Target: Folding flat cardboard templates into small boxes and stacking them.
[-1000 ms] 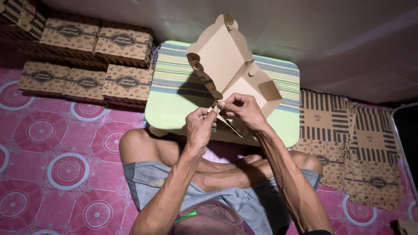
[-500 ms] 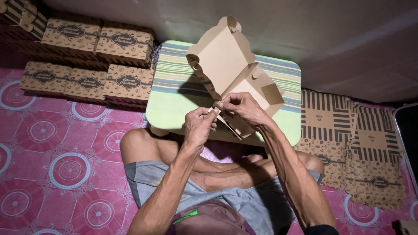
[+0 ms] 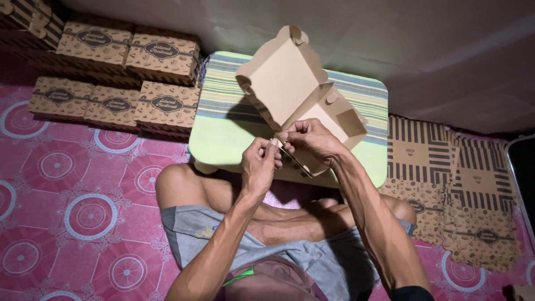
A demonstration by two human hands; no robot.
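- Barely shifted since a second ago, our left hand (image 3: 261, 163) and right hand (image 3: 310, 139) pinch the cardboard box (image 3: 295, 97)'s front flap — box half-open on the striped table (image 3: 223, 134).
- We'd crease squarely, keeping the corners aligned.

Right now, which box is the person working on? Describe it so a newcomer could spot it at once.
Start at the small green striped table in front of the seated person. On it stands a brown cardboard box, its lid tilted up, with the left hand and right hand pinching its near edge. Unlike the closed printed boxes stacked at the left and the flat sheets at the right, it is open and half folded.
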